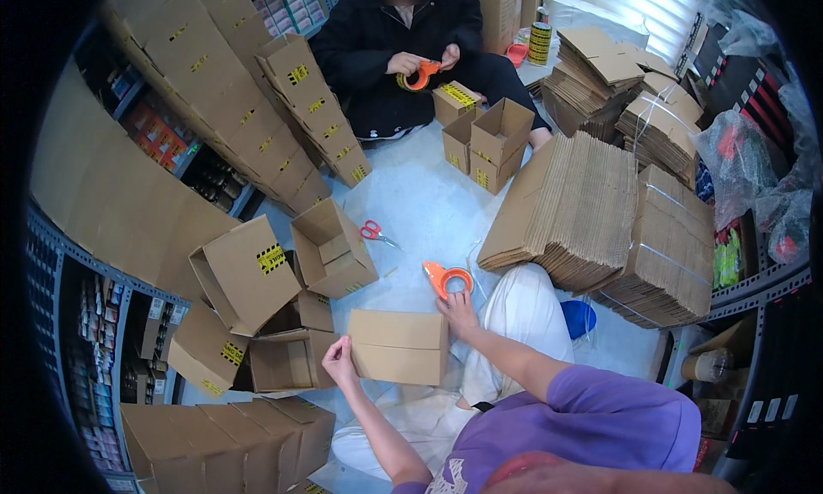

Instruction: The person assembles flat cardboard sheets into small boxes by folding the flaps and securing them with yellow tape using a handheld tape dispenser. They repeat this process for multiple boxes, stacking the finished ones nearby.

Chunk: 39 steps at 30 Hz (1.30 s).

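Observation:
In front of me a closed cardboard box (399,346) sits with its top seam facing up. My left hand (340,362) is at the box's left edge, its fingers curled together; what they pinch, if anything, is too small to tell. Past the box's far right corner, my right hand (459,312) has its fingers on the near rim of an orange tape dispenser (437,275). Red-handled scissors (371,231) lie on the floor beyond the box.
Open cardboard boxes (334,247) crowd the left. Bundled flat cartons (566,211) are stacked at the right. A co-worker (386,65) sits opposite, holding another orange tape dispenser (418,76) near small boxes. Tall box stacks (223,91) and shelving (94,340) line the left side.

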Tool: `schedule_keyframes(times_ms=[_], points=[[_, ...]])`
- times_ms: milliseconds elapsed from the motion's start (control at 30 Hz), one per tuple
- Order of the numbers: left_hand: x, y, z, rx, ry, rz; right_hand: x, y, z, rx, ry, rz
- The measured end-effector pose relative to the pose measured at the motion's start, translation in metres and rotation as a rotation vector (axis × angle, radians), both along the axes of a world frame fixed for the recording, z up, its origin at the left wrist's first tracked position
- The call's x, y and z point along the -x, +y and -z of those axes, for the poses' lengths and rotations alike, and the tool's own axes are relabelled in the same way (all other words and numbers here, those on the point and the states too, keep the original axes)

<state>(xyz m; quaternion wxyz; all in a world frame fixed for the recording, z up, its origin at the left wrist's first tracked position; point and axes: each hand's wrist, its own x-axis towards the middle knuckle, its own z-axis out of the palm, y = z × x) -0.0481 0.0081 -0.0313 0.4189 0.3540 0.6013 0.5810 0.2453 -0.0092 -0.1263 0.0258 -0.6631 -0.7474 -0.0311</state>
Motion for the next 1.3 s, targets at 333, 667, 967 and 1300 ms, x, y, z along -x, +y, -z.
schedule_keyframes(times_ms=[333,667,967,1300], points=[[0.0,-0.002,0.006,-0.013,0.07,0.014,-0.003,-0.004,0.015,0.026,0.002,-0.001],[-0.01,-0.006,-0.02,-0.025,0.436,-0.125,-0.001,0.003,0.01,-0.012,0.137,-0.161],[-0.042,-0.017,-0.027,-0.228,0.66,-0.269,-0.006,0.005,0.019,-0.125,0.18,-0.023],[-0.041,-0.016,-0.029,-0.263,0.678,-0.282,-0.008,0.01,0.016,-0.221,0.166,-0.01]])
